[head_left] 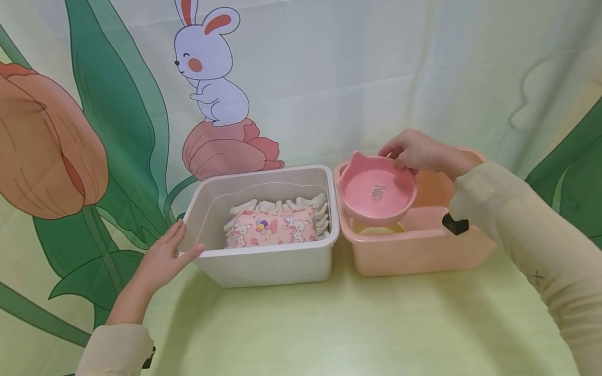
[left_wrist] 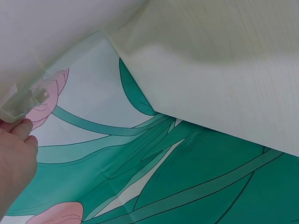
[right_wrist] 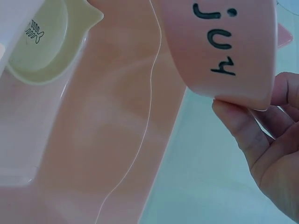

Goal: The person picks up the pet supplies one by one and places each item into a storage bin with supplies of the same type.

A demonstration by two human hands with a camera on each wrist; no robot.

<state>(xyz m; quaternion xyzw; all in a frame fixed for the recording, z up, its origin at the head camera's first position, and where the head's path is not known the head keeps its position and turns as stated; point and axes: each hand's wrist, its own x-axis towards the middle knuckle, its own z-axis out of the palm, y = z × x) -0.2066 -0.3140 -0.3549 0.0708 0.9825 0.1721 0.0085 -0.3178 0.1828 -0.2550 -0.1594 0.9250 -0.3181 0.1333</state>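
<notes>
My right hand (head_left: pixel 420 151) pinches the far rim of a pink cat-eared bowl (head_left: pixel 359 193), thumb on one side and fingers on the other. A fishbone is printed inside the bowl, and dark lettering shows on its outer wall in the right wrist view. The bowl hangs tilted over the left part of a peach plastic bin (head_left: pixel 418 256). Below it in that bin lies a pale yellow eared bowl (right_wrist: pixel 39 65), mostly covered in the head view. My left hand (head_left: pixel 162 261) rests on the near left corner of a white bin (head_left: pixel 273 269), thumb on the front rim, fingers along the side.
Inside the white bin sits a pink patterned pillow (head_left: pixel 275 227) with a pale ruffled edge. Both bins stand side by side on a light wooden table (head_left: pixel 301 324). Close behind them hangs a curtain (head_left: pixel 329 78) printed with a rabbit and tulips.
</notes>
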